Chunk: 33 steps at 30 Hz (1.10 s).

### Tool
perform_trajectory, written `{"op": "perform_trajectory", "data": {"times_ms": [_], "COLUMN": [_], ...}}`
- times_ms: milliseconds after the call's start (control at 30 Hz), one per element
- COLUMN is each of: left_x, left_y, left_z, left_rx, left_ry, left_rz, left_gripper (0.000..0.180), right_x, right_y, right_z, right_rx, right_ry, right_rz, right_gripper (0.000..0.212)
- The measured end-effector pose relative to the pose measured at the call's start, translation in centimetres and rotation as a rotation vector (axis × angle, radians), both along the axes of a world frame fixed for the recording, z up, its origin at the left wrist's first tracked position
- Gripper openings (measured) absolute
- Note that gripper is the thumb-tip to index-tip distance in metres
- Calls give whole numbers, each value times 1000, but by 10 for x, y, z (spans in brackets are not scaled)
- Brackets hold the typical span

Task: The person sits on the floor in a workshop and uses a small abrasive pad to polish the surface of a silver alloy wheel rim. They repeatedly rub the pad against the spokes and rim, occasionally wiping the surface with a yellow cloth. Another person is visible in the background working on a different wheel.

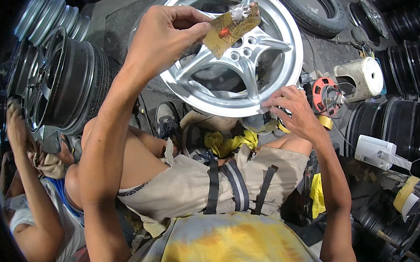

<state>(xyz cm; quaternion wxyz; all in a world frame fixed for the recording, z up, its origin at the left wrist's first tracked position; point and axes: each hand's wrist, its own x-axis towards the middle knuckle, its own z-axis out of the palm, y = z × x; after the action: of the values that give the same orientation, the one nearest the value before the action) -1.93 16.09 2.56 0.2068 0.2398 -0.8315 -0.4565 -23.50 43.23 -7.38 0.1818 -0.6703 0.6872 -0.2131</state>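
My left hand [169,37] is raised over the upper left of a silver spoked alloy wheel [214,63]. Its thumb and fingers pinch a folded piece of sandpaper [219,40], its brown printed backing showing and whitish residue on the far end. The sandpaper hangs above the spokes; whether it touches the metal I cannot tell. My right hand [294,111] grips the near right edge of the wheel with curled fingers. The wheel lies face up in front of my knees, and its underside is hidden.
A black tyre [332,15] lies beyond the wheel at right. A red reel [326,96], a white container [369,74] and dark rims [389,125] stand at right. A dark wheel with tyre [68,83] stands at left, near another person's arm [39,201]. Yellow cloth [231,141] lies below the wheel.
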Motion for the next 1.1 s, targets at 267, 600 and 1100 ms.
{"op": "perform_trajectory", "data": {"times_ms": [267,600,1100], "left_x": [4,-11,-7], "left_y": [1,52,116], "left_z": [7,8,-26], "left_rx": [35,-72,-241], "left_ry": [-20,-334,-544], "left_rz": [29,-429,-914], "left_gripper": [25,16,11], "right_x": [6,21,-9], "right_y": [18,91,-7], "right_z": [18,-58,-38], "right_rx": [-71,-172,-329], "right_ry": [-60,-805,68], "right_rz": [-143,-738,-647], "right_gripper": [22,29,40]}}
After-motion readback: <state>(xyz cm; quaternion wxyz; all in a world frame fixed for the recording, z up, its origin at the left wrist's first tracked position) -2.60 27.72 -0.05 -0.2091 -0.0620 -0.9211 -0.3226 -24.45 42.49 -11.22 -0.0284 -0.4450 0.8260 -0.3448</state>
